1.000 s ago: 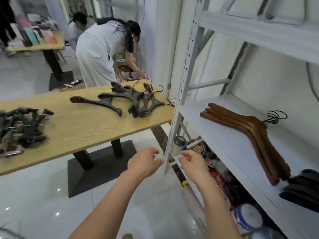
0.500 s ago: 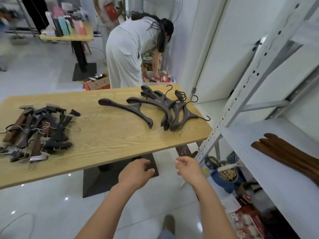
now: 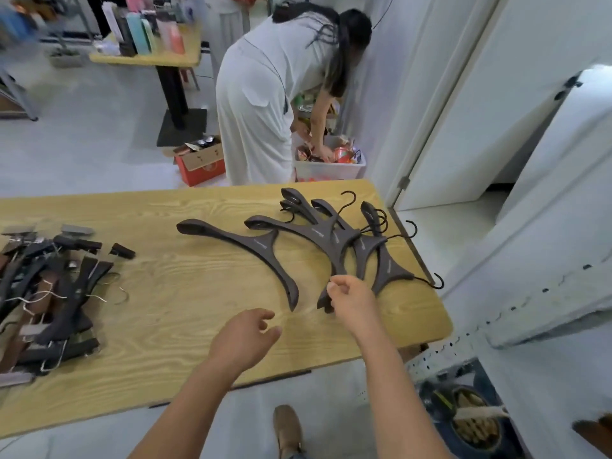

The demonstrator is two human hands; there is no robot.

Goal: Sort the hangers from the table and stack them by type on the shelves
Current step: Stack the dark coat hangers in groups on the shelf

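A person (image 3: 265, 94) in white clothes is bending over a white plastic bin (image 3: 331, 169) just behind the bench (image 3: 185, 293). A red cardboard box (image 3: 202, 165) is sitting on the pale floor beside them. Further back, a far bench (image 3: 149, 59) is carrying upright coloured packs. A white door (image 3: 480, 111) is standing at the right. A grey shelf post (image 3: 546, 303) with rows of holes is slanting past the bench's right corner. A brown shoe (image 3: 288, 429) is showing at the bottom edge.

On the right half of the bench, the dark hangers (image 3: 318, 233) are lying fanned and overlapping. One is lying apart to the left of the rest. They are matt brown with broad, flared shoulders and thin black wire hooks. One hook is poking over the right edge. On the left end, well apart, a tangled heap of clip hangers (image 3: 76, 286) is lying. These are straight dark and brown bars with metal clips and thin wire.

The bench top is light wood with a strong wavy grain and rounded corners.

The left hand (image 3: 245, 339) is hovering over bare wood, fingers relaxed and holding nothing. The right hand (image 3: 352, 301) is reaching over the near tip of one dark hanger with its fingers curled. Whether it is pinching that tip cannot be told.
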